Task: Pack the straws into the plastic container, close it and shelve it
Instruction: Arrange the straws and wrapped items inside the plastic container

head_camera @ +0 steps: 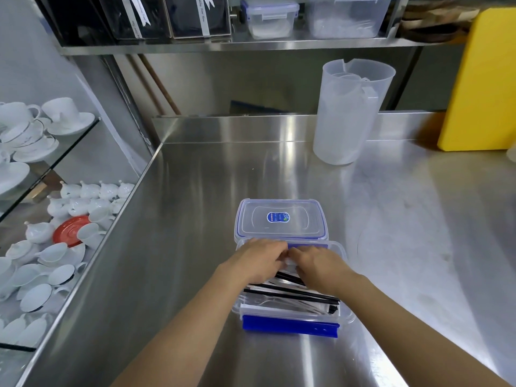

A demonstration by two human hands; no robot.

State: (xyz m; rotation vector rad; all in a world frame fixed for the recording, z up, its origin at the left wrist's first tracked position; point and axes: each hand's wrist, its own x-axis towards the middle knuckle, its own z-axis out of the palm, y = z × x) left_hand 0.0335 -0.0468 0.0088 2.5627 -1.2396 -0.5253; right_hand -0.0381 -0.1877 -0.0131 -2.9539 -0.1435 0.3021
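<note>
I see my left hand (259, 256) and right hand (315, 261) side by side, fingers curled down onto the wrapped straws (293, 291) inside the open plastic container (346, 317), its lid (280, 217) lying just beyond.

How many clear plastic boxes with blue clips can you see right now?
3: one open container holding straws under the hands; one lidded box just behind it; one lidded box on the upper shelf. Others may be hidden.

Stainless steel counter (195, 191), steel shelf (223, 46) above, glass shelving (69, 141) at left
</note>
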